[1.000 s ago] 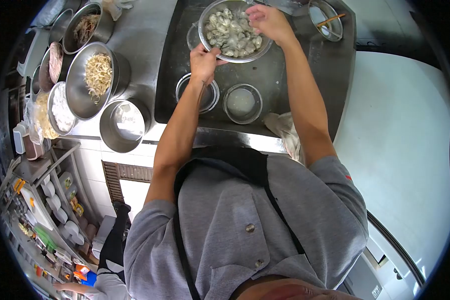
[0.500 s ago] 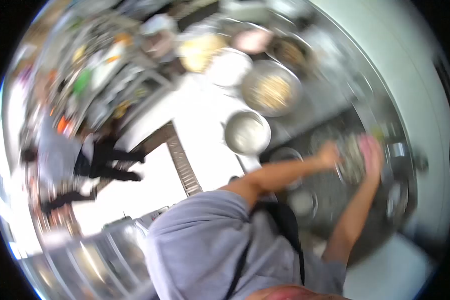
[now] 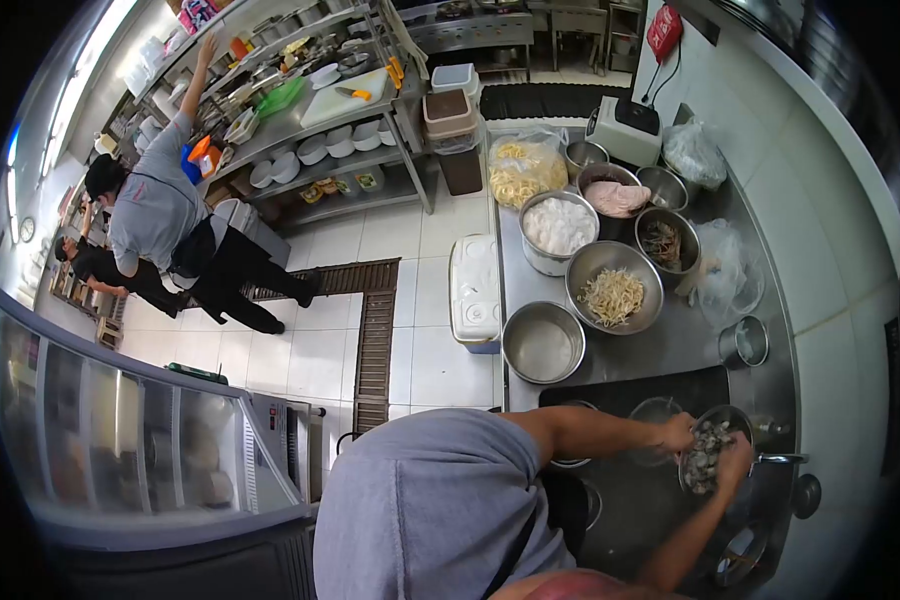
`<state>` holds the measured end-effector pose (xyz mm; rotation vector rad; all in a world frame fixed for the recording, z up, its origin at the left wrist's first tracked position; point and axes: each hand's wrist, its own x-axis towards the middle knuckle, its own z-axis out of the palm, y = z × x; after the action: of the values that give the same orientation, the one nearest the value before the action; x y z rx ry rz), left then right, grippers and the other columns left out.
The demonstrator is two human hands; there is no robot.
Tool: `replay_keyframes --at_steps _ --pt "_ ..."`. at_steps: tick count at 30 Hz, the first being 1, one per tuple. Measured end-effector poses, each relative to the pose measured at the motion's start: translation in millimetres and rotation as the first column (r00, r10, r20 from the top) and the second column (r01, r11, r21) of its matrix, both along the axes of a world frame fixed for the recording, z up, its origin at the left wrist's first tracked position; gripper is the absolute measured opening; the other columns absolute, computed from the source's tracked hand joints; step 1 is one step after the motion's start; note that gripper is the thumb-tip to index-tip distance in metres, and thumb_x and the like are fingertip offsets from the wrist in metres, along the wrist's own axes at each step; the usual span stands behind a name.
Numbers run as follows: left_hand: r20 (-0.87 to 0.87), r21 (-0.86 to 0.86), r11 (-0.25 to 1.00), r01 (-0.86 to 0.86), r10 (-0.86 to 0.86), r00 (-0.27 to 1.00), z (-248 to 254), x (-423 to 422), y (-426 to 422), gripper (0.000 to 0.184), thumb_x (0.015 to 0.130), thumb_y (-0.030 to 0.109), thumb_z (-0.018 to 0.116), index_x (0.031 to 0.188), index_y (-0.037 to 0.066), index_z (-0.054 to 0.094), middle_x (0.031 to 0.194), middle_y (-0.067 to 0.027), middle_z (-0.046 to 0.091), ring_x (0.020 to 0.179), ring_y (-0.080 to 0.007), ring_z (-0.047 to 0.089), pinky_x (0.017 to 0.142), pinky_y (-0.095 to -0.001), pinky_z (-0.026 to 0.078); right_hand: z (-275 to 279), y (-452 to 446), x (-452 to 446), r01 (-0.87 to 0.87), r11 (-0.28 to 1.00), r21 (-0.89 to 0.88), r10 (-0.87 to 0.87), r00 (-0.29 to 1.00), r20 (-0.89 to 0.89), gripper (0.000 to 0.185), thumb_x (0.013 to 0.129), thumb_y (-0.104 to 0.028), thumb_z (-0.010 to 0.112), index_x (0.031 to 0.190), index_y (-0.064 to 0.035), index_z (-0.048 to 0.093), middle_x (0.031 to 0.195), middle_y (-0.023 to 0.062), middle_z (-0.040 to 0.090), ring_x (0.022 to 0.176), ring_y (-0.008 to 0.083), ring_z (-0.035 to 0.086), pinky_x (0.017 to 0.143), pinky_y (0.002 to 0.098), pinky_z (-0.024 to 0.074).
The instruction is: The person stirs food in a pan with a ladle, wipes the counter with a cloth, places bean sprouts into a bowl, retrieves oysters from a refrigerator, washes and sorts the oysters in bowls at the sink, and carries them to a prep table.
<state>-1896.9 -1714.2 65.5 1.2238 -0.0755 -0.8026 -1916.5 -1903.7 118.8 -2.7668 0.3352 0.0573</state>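
My left hand (image 3: 678,433) grips the left rim of a bowl (image 3: 685,476) holding a heap of small grey pieces that look like shellfish (image 3: 708,458). On the opposite side, my right hand (image 3: 736,460) is closed at the rim, its fingertips against the grey pieces. The bowl is held over a dark sink (image 3: 620,530), next to a faucet (image 3: 778,458). A clear round bowl (image 3: 655,415) sits just beyond my left hand, partly covered by it.
On the steel counter stand an empty-looking pot (image 3: 543,343), a bowl of bean sprouts (image 3: 613,298), a pot of white food (image 3: 559,226) and a bag of noodles (image 3: 526,170). A white cooler (image 3: 475,290) is on the floor. A person in grey (image 3: 160,215) reaches toward a shelf.
My view has turned and steadied from a blur, so the sink and counter sit lower in it. Both hands remain at the bowl of grey pieces.
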Motion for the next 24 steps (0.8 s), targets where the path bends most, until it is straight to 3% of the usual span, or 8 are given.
replay_keyframes --at_steps 2,4,8,10,15,18,21,24 --pt "-0.016 -0.014 1.0 -0.012 0.011 1.0 7.0 -1.2 0.3 0.029 0.076 0.001 0.057 0.105 -0.001 0.065 0.083 -0.0135 0.067 0.064 -0.0221 0.066 0.049 -0.0333 0.058 -3.4 -24.9 -7.3 -0.127 0.99 0.064 0.124 0.991 0.044 0.031 0.072 0.004 0.057 0.102 -0.0018 0.061 0.098 0.0196 0.064 0.094 0.0355 0.061 0.085 0.0384 0.046" --pt "-0.009 -0.021 0.999 -0.031 0.031 0.999 13.3 -0.9 1.2 0.028 0.077 0.002 0.057 0.104 -0.001 0.065 0.082 -0.0134 0.067 0.064 -0.0217 0.066 0.049 -0.0333 0.058 6.5 -26.0 -16.1 -0.054 0.904 0.424 0.022 0.997 0.08 0.049 0.071 -0.001 0.061 0.119 -0.0036 0.056 0.115 0.0208 0.059 0.11 0.0363 0.055 0.094 0.0415 0.0419" --pt "-0.012 -0.044 0.997 -0.062 0.062 0.998 17.0 -2.2 -1.1 0.028 0.077 0.002 0.057 0.103 -0.001 0.065 0.081 -0.0133 0.066 0.063 -0.0216 0.066 0.049 -0.0331 0.058 -17.7 -13.4 -41.9 -0.18 0.981 0.075 0.179 0.984 0.018 0.073 0.067 -0.005 0.065 0.136 -0.0052 0.041 0.134 0.0246 0.045 0.126 0.0418 0.041 0.104 0.0449 0.0331" --pt "0.037 0.03 0.998 -0.061 0.06 0.998 22.6 -6.9 -0.4 0.027 0.076 0.001 0.057 0.102 -0.002 0.065 0.08 -0.0131 0.066 0.063 -0.0213 0.066 0.048 -0.0332 0.058 -57.4 -1.6 -34.8 0.099 0.994 0.04 -0.095 0.991 -0.097 0.089 0.063 -0.007 0.069 0.143 -0.005 0.03 0.142 0.0286 0.031 0.133 0.0456 0.025 0.11 0.0465 0.0246" --pt "-0.018 0.016 0.996 -0.091 0.091 0.996 -16.6 -11.7 -13.0 0.031 0.073 -0.001 0.058 0.104 -0.006 0.063 0.081 -0.0172 0.065 0.063 -0.0269 0.067 0.046 -0.0366 0.059 -94.4 -21.3 -16.7 0.104 0.964 0.245 -0.115 0.993 0.029 0.068 0.066 -0.002 0.065 0.131 -0.0002 0.044 0.125 0.0206 0.053 0.11 0.0453 0.052 0.097 0.0439 0.041" --pt "-0.06 -0.025 0.996 -0.082 0.08 0.995 -15.4 -9.1 -3.6 0.036 0.073 0.0 0.058 0.108 -0.009 0.059 0.088 -0.019 0.064 0.066 -0.0277 0.067 0.046 -0.037 0.059 -67.4 -31.7 -18.2 -0.028 0.946 0.322 0.03 1.0 -0.001 0.051 0.076 0.0 0.059 0.126 -0.0019 0.051 0.113 0.0129 0.058 0.099 0.0285 0.058 0.085 0.0365 0.0479" --pt "-0.067 -0.023 0.998 -0.06 0.059 0.996 -17.3 -9.6 -2.9 0.039 0.074 0.001 0.059 0.112 -0.009 0.057 0.093 -0.0194 0.063 0.068 -0.0282 0.067 0.046 -0.0374 0.059 18.8 22.8 -32.9 0.23 0.587 0.776 -0.268 0.96 -0.082 0.043 0.084 -0.003 0.055 0.127 -0.0081 0.051 0.111 0.0065 0.057 0.096 0.0145 0.055 0.073 0.0296 0.0514" --pt "-0.06 -0.021 0.995 -0.094 0.093 0.994 -12.7 -13.8 -2.8 0.037 0.074 0.002 0.061 0.109 -0.007 0.059 0.092 -0.0186 0.064 0.069 -0.0284 0.067 0.047 -0.0374 0.059 -10.0 -27.6 -33.4 0.122 0.826 0.55 -0.098 0.992 -0.074 0.052 0.082 -0.009 0.061 0.131 -0.0066 0.046 0.117 0.0099 0.056 0.101 0.0192 0.055 0.078 0.0324 0.0508"
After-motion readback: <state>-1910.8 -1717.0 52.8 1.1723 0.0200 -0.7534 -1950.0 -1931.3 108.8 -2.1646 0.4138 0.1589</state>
